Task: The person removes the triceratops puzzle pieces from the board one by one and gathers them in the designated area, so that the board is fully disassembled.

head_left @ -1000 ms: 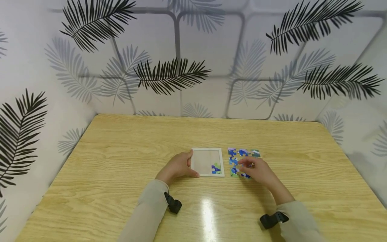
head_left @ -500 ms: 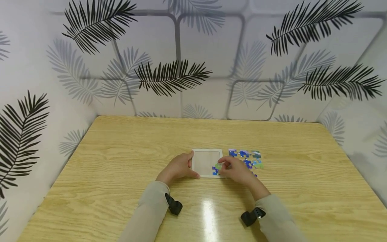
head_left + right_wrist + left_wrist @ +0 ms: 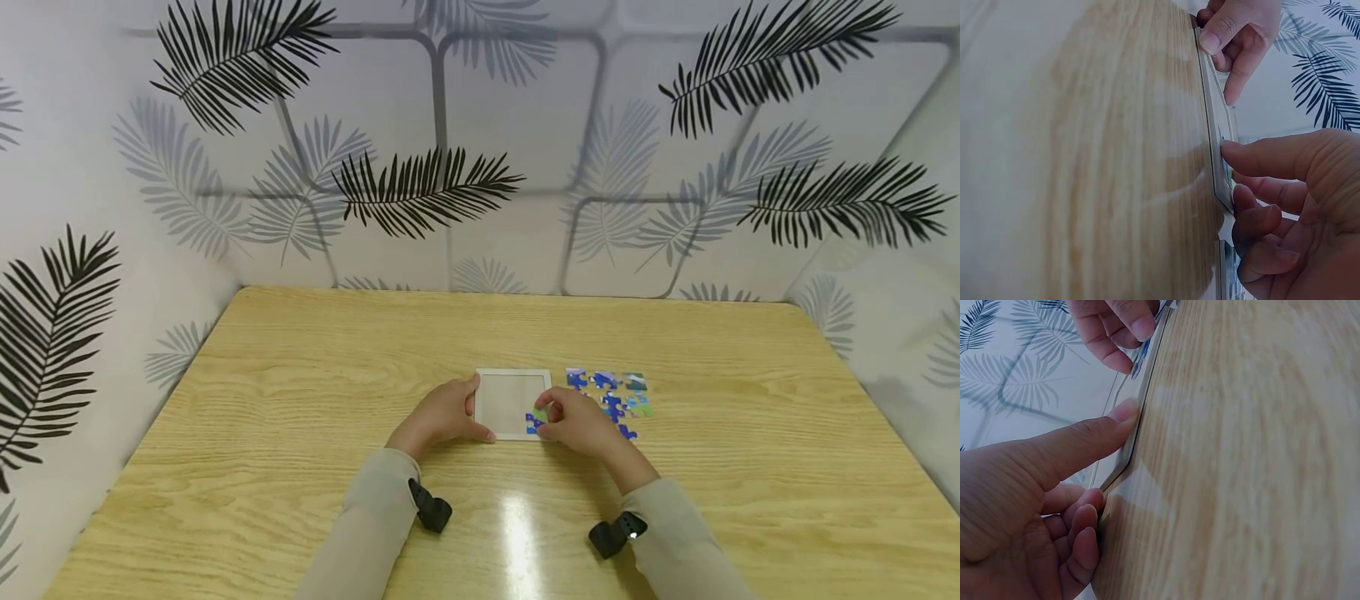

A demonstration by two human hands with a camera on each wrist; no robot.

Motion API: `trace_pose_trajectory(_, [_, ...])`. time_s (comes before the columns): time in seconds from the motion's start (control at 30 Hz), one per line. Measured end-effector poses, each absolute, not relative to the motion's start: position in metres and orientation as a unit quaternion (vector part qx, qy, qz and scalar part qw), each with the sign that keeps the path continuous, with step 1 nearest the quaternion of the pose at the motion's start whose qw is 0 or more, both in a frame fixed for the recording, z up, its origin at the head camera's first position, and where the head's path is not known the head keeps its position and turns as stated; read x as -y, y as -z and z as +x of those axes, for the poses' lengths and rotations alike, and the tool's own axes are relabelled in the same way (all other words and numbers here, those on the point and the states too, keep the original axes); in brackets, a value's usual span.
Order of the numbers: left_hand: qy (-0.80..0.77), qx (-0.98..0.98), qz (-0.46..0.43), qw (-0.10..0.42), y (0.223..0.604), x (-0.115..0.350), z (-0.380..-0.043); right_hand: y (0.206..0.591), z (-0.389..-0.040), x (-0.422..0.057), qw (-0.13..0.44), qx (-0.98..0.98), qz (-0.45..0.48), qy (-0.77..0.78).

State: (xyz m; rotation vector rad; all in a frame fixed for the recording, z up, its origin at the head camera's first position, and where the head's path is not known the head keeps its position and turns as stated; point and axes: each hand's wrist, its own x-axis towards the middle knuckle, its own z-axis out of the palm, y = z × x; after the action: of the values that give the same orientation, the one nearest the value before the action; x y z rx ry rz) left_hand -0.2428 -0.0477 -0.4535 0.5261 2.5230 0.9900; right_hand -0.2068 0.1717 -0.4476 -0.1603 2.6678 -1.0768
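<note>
A shallow white-rimmed puzzle tray (image 3: 513,372) lies on the table in the head view, its wooden base mostly bare. Blue and green puzzle pieces (image 3: 532,422) sit in its lower right corner. My left hand (image 3: 442,410) grips the left side; in the left wrist view its thumb (image 3: 1124,411) rests on the near rim. My right hand (image 3: 581,422) bends over the filled corner, thumb and forefinger pinching at a puzzle piece there, largely hidden by the fingers. In the right wrist view, the right thumb tip (image 3: 1230,149) meets the near rim beside a sliver of blue and green.
Several loose jigsaw pieces (image 3: 634,382), blue, purple and green, lie flat right of the tray, some covered by the right hand. The wooden table (image 3: 337,350) reaches back to a leaf-patterned wall (image 3: 510,242). Dark cameras (image 3: 433,510) are strapped to both wrists.
The right hand has moved left from the loose pieces to the tray's lower right corner, lately shifting slightly further left. The left hand keeps its grip on the tray.
</note>
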Motion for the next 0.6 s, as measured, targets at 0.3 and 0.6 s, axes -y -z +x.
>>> trace_pose_trajectory(0.3, [-0.358,-0.895,0.183,0.192,0.4536,0.0484,-0.2413,0.4472,-0.2066,-0.1712,0.114,-0.922,-0.063,0.364])
trace_pose_trajectory(0.6, [-0.360,-0.894,0.182,0.194,0.4530,0.0476,-0.2416,0.4449,-0.2073,-0.1736,0.075,-0.912,-0.046,0.401])
